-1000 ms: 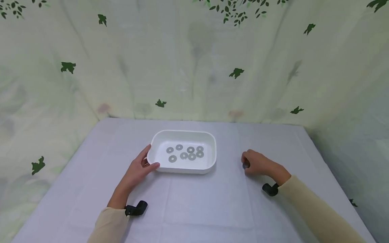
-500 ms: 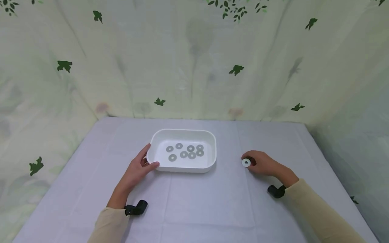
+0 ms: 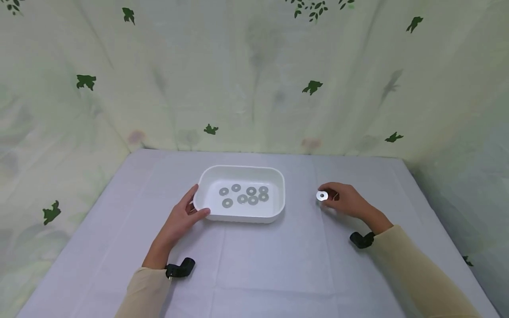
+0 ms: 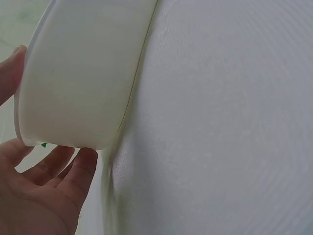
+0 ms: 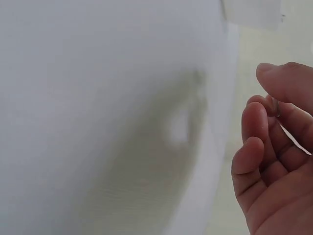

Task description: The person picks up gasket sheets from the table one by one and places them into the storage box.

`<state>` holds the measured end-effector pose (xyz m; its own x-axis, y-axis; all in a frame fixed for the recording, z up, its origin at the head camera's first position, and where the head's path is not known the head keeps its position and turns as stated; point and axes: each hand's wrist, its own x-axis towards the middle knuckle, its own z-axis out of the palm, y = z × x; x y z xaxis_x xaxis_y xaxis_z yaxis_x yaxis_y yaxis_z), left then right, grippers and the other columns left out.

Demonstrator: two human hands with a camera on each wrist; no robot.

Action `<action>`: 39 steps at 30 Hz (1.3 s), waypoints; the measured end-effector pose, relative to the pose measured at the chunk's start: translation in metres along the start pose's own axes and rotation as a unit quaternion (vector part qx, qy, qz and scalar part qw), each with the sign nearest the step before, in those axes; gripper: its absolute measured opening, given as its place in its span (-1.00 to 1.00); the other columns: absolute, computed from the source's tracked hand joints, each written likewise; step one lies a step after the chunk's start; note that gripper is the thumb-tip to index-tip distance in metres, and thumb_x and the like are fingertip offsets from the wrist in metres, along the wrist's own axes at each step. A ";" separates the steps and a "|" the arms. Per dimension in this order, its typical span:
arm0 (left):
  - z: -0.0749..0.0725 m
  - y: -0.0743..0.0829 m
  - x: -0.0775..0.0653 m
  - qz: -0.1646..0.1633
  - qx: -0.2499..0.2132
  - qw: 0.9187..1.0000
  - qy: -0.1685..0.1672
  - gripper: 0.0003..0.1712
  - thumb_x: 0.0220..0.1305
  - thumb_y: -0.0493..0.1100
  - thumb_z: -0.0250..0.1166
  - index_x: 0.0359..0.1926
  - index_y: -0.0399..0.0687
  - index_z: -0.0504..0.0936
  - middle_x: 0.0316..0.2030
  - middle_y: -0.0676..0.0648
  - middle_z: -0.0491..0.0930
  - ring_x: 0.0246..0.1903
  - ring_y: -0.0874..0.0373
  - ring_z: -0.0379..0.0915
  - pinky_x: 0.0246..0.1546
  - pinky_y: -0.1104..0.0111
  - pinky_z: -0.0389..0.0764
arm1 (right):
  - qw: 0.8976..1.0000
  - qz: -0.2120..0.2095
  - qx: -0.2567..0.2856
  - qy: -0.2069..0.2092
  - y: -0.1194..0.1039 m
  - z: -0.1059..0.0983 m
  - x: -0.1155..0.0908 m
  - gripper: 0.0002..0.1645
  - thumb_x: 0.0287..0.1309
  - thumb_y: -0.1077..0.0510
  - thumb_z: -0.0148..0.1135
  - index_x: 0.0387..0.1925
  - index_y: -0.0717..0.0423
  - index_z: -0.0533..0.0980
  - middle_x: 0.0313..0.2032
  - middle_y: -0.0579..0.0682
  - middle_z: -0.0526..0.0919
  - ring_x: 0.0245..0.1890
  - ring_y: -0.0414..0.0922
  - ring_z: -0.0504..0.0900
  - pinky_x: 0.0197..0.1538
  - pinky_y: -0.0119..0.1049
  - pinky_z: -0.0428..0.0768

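Note:
A metal washer [image 3: 325, 196] is pinched between the thumb and fingers of my right hand [image 3: 346, 202], right of the tray and a little above the tablecloth. Its flat face with the round hole shows in the head view. From the right wrist view, the curled fingers [image 5: 254, 120] hide nearly all of it. My left hand [image 3: 179, 223] grips the left end of the white tray [image 3: 240, 218], thumb at the near corner and fingers along the end wall. The left wrist view shows fingertips [image 4: 88, 155] against the tray's outside. Several washers [image 3: 227, 206] lie flat on the tray's floor.
A pale cloth [image 3: 274, 269] covers the table beneath the tray and both arms. Behind stands a light curtain [image 3: 238, 88] with green leaf and bird prints. Each wrist wears a small black camera [image 3: 180, 267].
The right hand has turned the washer so its face shows, then raised it away from the cloth. The left hand stays on the tray, and the head view has shifted slightly.

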<state>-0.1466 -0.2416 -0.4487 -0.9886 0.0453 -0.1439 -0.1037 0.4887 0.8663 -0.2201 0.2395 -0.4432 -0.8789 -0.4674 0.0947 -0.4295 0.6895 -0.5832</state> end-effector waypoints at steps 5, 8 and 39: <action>-0.002 0.000 -0.001 0.006 0.004 1.000 0.000 0.09 0.26 0.09 0.37 0.60 0.20 -0.13 0.57 -0.13 0.01 0.45 -0.14 0.23 0.17 0.44 0.46 | 1.000 -0.014 -0.001 0.010 -0.004 -0.011 0.012 -0.58 0.14 0.23 0.39 0.06 0.15 0.57 -0.22 0.01 0.69 -0.26 -0.20 0.57 -0.18 -0.37 0.56; -0.003 0.001 -0.001 0.011 -0.003 1.000 -0.001 0.10 0.25 0.09 0.38 0.59 0.19 -0.13 0.57 -0.15 0.02 0.45 -0.14 0.24 0.06 0.62 0.43 | 1.000 -0.006 -0.001 0.003 -0.006 -0.016 0.018 -0.57 0.15 0.22 0.39 0.08 0.14 0.57 -0.19 0.02 0.69 -0.23 -0.16 0.57 -0.16 -0.34 0.56; -0.002 0.001 -0.001 0.007 -0.014 1.000 0.003 0.08 0.26 0.03 0.38 0.60 0.14 -0.11 0.56 -0.20 0.03 0.45 -0.19 0.21 0.30 0.10 0.41 | 0.995 -0.071 0.003 -0.075 -0.104 -0.040 0.112 -0.55 0.20 0.15 0.35 0.14 0.07 0.57 -0.05 0.05 0.68 -0.12 -0.05 0.63 0.05 -0.13 0.61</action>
<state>-0.1459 -0.2423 -0.4467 -0.9906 0.0460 -0.1286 -0.0928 0.4641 0.8809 -0.2820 0.1377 -0.3393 -0.7681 -0.6379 0.0556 -0.5461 0.6073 -0.5771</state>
